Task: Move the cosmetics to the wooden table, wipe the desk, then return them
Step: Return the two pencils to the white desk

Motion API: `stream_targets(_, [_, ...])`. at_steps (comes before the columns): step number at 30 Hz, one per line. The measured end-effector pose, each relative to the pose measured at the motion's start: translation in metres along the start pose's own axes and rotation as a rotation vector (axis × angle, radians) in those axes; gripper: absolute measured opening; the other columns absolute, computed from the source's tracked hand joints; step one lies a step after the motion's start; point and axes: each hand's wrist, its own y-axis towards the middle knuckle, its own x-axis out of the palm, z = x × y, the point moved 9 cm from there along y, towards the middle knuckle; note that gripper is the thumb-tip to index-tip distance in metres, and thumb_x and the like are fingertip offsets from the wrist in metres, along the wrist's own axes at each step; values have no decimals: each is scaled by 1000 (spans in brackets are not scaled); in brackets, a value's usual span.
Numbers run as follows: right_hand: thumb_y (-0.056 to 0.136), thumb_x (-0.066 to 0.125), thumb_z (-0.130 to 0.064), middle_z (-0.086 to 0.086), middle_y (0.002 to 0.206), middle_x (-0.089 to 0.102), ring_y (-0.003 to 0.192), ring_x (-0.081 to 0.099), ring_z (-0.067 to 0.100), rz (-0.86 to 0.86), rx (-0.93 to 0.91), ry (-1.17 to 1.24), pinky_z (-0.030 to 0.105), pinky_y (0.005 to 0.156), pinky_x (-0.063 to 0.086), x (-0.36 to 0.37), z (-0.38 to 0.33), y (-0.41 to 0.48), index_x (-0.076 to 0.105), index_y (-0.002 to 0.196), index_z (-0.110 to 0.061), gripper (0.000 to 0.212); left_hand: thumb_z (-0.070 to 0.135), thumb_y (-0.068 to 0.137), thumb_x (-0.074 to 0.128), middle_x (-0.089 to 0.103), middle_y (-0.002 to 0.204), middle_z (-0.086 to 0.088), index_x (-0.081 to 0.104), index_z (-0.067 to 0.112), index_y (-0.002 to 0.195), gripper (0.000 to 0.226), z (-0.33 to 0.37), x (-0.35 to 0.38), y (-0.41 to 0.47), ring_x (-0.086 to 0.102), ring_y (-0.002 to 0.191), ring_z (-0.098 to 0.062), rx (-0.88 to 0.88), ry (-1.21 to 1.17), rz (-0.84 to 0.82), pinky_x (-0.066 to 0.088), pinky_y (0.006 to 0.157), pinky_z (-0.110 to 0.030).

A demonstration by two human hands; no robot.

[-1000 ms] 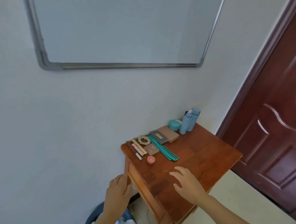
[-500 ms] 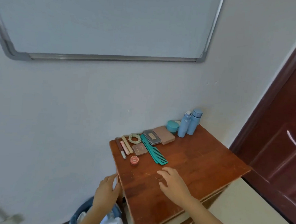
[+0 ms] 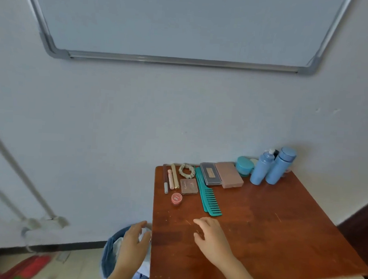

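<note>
Head view, the only one. Shows the wooden table set against the wall, with the cosmetics in a row along its far edge. From the left corner: thin tubes, a scrunchie, a square compact, a small red pot, a teal comb, two flat palettes, a teal jar and two blue bottles at the far right.

Places the right hand low over the bare near-left part of the top, fingers spread and relaxed, holding nothing. Puts the comb nearest — at about twelve o'clock from the fingertips, just beyond them, long axis running away toward the wall, teeth at the near end facing three o'clock. Sets the red pot at eleven o'clock, slightly farther.

Finds the left hand off the table's left edge, at nine o'clock from the right one, above a blue bin. Fingers curve near something white — cannot tell whether pinching it.

Points, as a judgement, to a right-hand pick at the comb's near end.
</note>
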Motion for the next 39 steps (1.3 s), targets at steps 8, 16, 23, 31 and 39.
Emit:
stream_targets(8, [93,48,-30,-8,136,42,129,33,9,9,-28,-47,24,105,32,-16,-6,62,39,134,-29,42,21,95,43,50,135,-11,46,10,130,37,16,3,80,50,119,-25,-32,-20,76,41,99,-39])
stream_targets(16, [94,45,-28,-5,137,41,130,30,11,-8,-31,-120,25,107,28,-19,-5,120,40,133,-24,40,23,93,45,56,124,-9,55,13,121,31,41,40,132,54,104,-20,3,-36,15,47,91,-36])
stream_targets(23, [94,46,-28,-6,140,39,132,28,9,38,-73,-128,23,110,24,-12,-8,161,38,135,-24,43,20,92,46,54,120,-9,55,10,117,28,52,56,154,51,104,-20,-17,-4,15,45,90,-33])
stream_targets(31, [94,41,-36,2,138,42,128,36,17,-2,-148,-222,30,105,33,7,-21,212,31,139,-17,49,22,92,49,53,125,-6,51,9,125,36,48,57,149,51,111,-19,-109,3,111,43,95,-31])
stream_targets(39, [89,46,-46,8,129,50,121,42,27,-56,-72,-310,41,99,31,22,-20,231,31,134,-19,55,21,88,49,53,116,-5,53,11,113,27,57,61,163,50,102,-18,-119,161,92,44,85,-28])
